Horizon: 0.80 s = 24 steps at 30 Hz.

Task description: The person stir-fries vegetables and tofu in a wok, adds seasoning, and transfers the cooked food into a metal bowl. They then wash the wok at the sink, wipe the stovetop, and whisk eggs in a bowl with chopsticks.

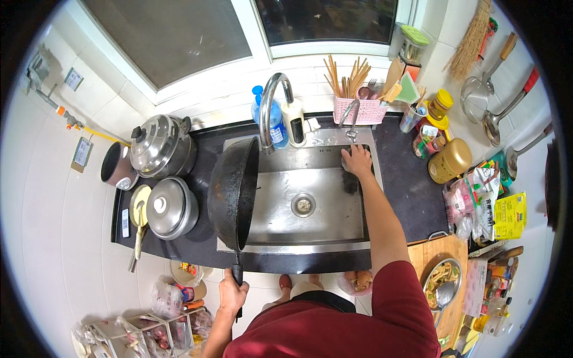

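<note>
My left hand [233, 295] is closed around the handle of a black wok [230, 197]. The wok is tipped on its side over the left edge of the steel sink [280, 231], its open face turned to the right. At the sink's far right corner, just below a small thin tap [352, 119], my right hand [357, 161] has its fingers curled downward. A small greyish edge shows by those fingers, too little to name. Behind the wok's rim rises a large curved faucet [276, 101].
Steel pots [161, 149] stand left of the sink. A blue bottle [276, 128] and a pink basket of chopsticks [361, 112] line the window side. Jars [450, 160] and packets are at right; a bowl of food [443, 277] sits on a wooden board [418, 253].
</note>
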### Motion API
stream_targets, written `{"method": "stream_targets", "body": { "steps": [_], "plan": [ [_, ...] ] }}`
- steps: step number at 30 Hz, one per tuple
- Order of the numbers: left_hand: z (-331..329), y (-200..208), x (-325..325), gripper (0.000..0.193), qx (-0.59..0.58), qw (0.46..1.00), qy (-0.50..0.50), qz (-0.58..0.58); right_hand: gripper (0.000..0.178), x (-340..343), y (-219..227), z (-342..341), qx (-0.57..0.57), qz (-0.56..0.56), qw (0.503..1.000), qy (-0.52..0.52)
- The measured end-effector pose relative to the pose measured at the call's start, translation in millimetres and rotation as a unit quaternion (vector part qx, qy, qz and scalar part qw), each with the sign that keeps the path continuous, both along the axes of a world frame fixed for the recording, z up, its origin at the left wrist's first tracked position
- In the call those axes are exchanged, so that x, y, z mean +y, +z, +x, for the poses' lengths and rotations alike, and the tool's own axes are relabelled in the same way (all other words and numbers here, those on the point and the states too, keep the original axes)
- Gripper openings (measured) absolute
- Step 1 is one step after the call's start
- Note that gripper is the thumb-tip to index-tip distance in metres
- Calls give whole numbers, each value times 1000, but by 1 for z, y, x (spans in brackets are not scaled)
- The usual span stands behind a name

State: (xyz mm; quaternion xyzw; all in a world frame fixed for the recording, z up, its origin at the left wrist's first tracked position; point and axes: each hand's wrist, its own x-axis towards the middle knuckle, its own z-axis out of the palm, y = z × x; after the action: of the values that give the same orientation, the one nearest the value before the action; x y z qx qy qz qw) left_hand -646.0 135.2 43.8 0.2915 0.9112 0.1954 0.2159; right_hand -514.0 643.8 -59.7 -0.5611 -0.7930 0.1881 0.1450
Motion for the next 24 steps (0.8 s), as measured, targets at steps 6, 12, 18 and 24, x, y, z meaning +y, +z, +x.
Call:
{"method": "stream_targets", "body": {
  "steps": [6,12,18,24],
  "plan": [
    [-1,14,-10,42,-10,1000,-3,29,60,-49,71,-13,10,272,960,73],
    [-22,8,-32,41,24,998,-42,43,46,-116,73,3,-232,181,919,264],
    [-48,25,-67,22,-180,969,-76,151,47,-191,118,23,-154,97,976,122],
    [-88,35,-127,28,-609,752,-51,247,28,-316,132,102,572,-290,763,-77]
  ]
}}
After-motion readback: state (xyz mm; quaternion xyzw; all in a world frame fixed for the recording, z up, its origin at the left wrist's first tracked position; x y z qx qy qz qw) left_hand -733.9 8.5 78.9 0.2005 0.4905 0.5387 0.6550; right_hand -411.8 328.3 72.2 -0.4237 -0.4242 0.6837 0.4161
